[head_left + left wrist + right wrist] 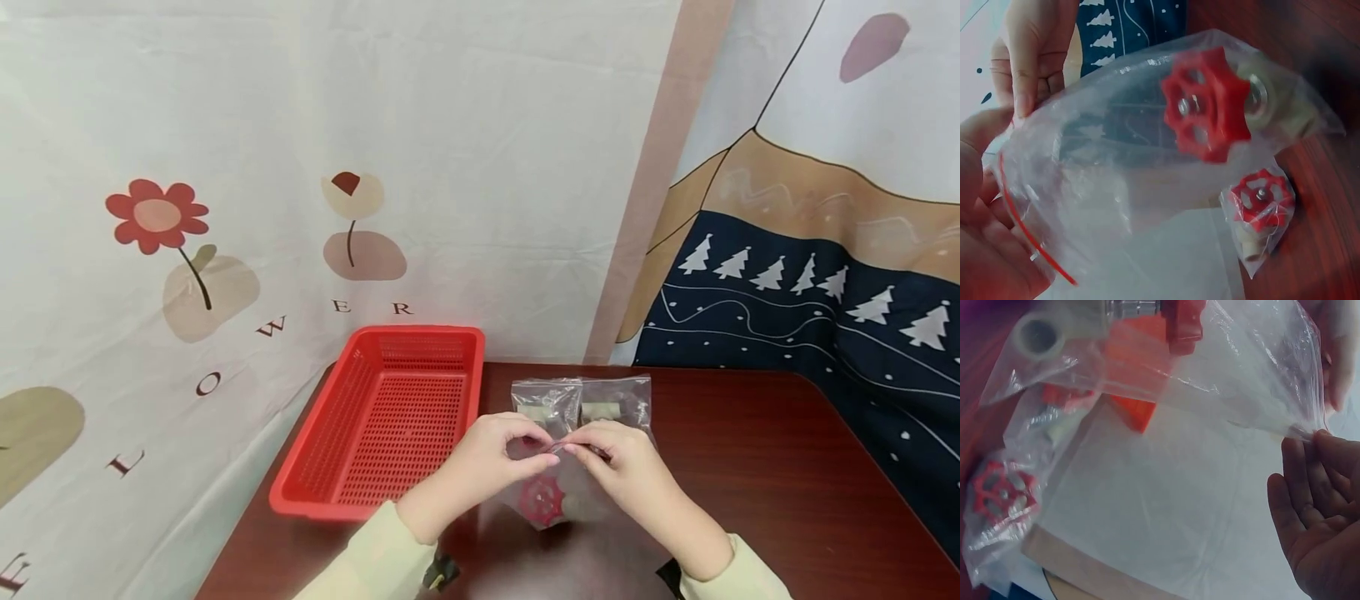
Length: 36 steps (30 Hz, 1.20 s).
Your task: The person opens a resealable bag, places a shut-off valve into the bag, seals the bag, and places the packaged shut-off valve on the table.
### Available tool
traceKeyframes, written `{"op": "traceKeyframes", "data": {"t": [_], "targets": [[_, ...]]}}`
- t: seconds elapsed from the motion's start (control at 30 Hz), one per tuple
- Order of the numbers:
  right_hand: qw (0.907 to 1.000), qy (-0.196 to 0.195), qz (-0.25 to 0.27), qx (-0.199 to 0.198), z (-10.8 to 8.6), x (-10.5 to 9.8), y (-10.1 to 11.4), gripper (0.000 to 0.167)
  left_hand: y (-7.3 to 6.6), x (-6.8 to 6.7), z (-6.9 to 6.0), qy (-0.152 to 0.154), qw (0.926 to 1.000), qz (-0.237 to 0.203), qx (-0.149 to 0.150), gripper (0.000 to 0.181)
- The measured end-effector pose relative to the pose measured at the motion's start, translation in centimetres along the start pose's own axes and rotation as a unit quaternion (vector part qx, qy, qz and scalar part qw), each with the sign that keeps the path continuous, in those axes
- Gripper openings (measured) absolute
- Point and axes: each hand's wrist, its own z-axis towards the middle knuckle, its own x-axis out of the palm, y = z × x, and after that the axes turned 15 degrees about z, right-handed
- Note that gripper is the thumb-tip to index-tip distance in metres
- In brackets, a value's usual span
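Note:
Between them, my left hand (491,457) and right hand (628,460) pinch the top edge of a clear zip bag (1104,150). A red strip (1025,228) runs along the bag's mouth, beside my left hand in the left wrist view. Inside hangs a valve with a red handwheel (1207,106) and a beige body (1279,103). The bag is held up above the table, the valve at its lower end. In the right wrist view, my right thumb and fingers (1319,506) grip one corner of the bag's edge. Whether the seal is closed I cannot tell.
Two more bagged valves, a left one (542,393) and a right one (626,392), lie on the dark red-brown table (787,483) beyond my hands. A red perforated plastic basket (285,492) stands to the left. A printed cloth (510,167) hangs behind the table.

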Motion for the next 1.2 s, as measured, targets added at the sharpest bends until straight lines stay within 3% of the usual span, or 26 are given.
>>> {"op": "traceKeyframes", "data": {"t": [0.2, 0.37, 0.47, 0.6, 0.73, 1.07, 1.2], "targets": [[0.9978, 0.002, -0.053, -0.041, 0.22, -0.20, 0.31, 0.020, -0.36, 0.15, 0.11, -0.014, 0.9995, 0.025, 0.015, 0.010], [0.9972, 0.007, -0.063, -0.039, 0.41, -0.41, 0.28, 0.008, -0.47, 0.38, 0.30, -0.035, 0.9985, 0.036, 0.022, 0.011], [0.9966, 0.011, -0.074, -0.036, 0.45, -0.43, 0.23, 0.016, -0.56, 0.46, 0.36, -0.046, 0.9972, 0.052, 0.025, 0.010], [0.9959, 0.012, -0.086, -0.026, 0.44, -0.43, 0.28, 0.013, -0.69, 0.54, 0.40, -0.057, 0.9955, 0.071, 0.028, 0.010], [0.9960, 0.011, -0.086, -0.022, 0.47, -0.39, 0.27, 0.009, -0.70, 0.62, 0.42, -0.075, 0.9935, 0.077, 0.037, 0.008], [0.9965, 0.002, -0.073, -0.040, 0.48, -0.05, 0.25, 0.021, -0.84, 0.77, 0.23, -0.113, 0.9882, 0.081, 0.065, 0.004], [0.9969, -0.001, -0.068, -0.041, 0.40, 0.08, 0.21, 0.017, -0.94, 0.77, 0.16, -0.101, 0.9914, 0.064, 0.054, 0.004]]}}
